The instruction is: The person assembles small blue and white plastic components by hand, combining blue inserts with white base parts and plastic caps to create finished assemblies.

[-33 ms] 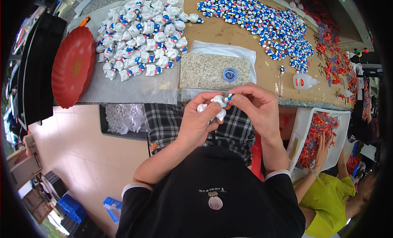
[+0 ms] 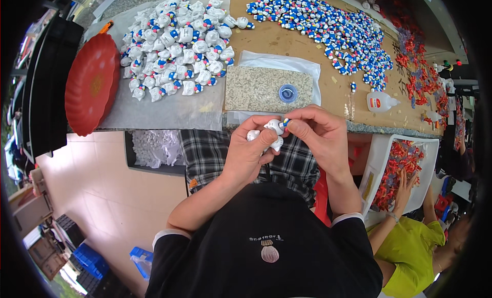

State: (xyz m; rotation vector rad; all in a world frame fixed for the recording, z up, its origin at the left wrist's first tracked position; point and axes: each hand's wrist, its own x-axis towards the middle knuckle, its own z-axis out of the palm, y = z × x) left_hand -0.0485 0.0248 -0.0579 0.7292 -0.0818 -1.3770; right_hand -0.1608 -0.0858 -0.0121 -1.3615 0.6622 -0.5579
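Observation:
My left hand (image 2: pixel 251 152) grips a small white figurine (image 2: pixel 272 127) in front of my chest, just below the table edge. My right hand (image 2: pixel 320 136) pinches a tiny blue piece (image 2: pixel 285 122) against the top of that figurine. Both hands touch around it, and most of the figurine is hidden by my fingers. Directly beyond my hands lies a speckled stone slab (image 2: pixel 261 88) with a small blue dish (image 2: pixel 288 93) on it.
A heap of white figurines with blue and red parts (image 2: pixel 179 47) lies on a grey sheet beside a red plate (image 2: pixel 92 90). Small blue pieces (image 2: pixel 328 31) cover the brown board; a glue bottle (image 2: pixel 382 101) stands right. Another person's hand (image 2: pixel 407 188) reaches into a white bin (image 2: pixel 382 149) of red pieces.

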